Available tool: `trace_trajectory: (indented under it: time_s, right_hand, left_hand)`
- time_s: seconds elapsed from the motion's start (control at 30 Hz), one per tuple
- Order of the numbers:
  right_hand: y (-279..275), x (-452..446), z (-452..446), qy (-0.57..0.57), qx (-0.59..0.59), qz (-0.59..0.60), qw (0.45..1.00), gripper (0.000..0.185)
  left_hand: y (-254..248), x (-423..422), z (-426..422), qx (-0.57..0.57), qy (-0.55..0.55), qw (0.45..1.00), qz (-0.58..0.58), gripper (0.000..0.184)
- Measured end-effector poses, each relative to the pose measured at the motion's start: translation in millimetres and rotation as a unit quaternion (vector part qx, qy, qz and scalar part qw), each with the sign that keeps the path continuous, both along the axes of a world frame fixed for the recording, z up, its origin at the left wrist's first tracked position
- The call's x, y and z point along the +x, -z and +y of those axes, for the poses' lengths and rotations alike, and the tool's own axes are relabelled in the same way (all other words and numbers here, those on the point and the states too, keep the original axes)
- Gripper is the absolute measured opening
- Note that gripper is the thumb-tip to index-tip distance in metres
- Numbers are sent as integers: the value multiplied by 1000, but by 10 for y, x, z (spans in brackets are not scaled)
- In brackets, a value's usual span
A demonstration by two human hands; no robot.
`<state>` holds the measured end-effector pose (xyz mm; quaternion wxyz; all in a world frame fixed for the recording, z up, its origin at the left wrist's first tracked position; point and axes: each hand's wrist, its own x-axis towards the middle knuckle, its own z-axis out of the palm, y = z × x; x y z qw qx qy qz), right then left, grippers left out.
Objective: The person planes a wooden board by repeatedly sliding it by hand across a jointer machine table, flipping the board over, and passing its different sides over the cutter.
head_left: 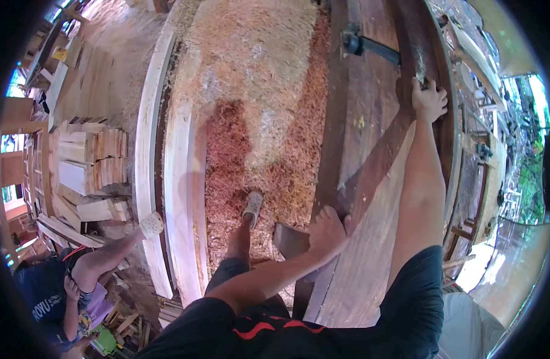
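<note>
My left hand (327, 230) is closed, with its fingers curled at the near edge of a wide dark plank (370, 161). Just left of it, a flat brown piece (291, 240) juts out over the shavings; I cannot tell whether the fingers grip it. My right hand (429, 100) reaches farther forward, fingers bent and pressed down on a dark wooden beam (445, 137) along the plank's far side. Whatever lies under those fingers is hidden. Ahead of that hand the wood has a pale worn patch. A black metal clamp (370, 46) lies across the plank.
Wood shavings (257, 54) cover the ground. Long pale timbers (182, 179) run along the left. Beyond them are stacked boards (92, 155) and a seated person (62, 293) whose shoe (151, 225) rests on a timber. A wooden frame (481, 173) stands at right.
</note>
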<state>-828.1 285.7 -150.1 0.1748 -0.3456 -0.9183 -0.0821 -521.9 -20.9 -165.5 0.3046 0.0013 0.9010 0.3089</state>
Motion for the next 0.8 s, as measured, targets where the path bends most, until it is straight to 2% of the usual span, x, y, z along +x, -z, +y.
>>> trace_trajectory:
  time_s: [0.1,0.2,0.27,0.33,0.37,0.43,0.53,0.6,0.67,0.73,0.8]
  right_hand:
    - [-22,-205,-304,64,-63,3,996,78]
    - [-110,-287,-613,47,-91,-92,991,84]
    - [-187,-340,-979,35,-115,-83,989,85]
    - [-244,-374,-1372,43,-137,-105,984,74]
    - [-282,-287,-1665,23,-140,-52,988,70]
    - [-313,-136,-2114,34,-135,-40,989,67]
    - [-406,401,-2600,19,-151,-49,987,72]
    - [-477,940,-2784,9,-150,-71,986,78]
    - [-448,1606,-2870,-9,-149,-70,986,80]
    - [-395,2370,-2897,-21,-144,-71,987,80]
    - [-392,3255,-2931,-33,-147,-75,986,79]
  left_hand:
    - [72,-1,-21,24,2,999,25,61]
    - [130,57,4,37,-3,999,34,62]
    - [125,65,10,33,-7,999,37,63]
    - [77,47,7,29,-9,999,29,62]
    - [57,35,-4,33,-7,999,30,62]
    - [32,36,-47,42,0,999,34,61]
    - [134,14,-109,76,20,996,39,61]
    - [184,-40,-194,147,-80,986,24,53]
    - [603,-23,-247,232,-203,951,37,51]
    - [1027,76,-525,247,-253,934,47,53]
    - [984,231,-899,213,-234,942,116,51]
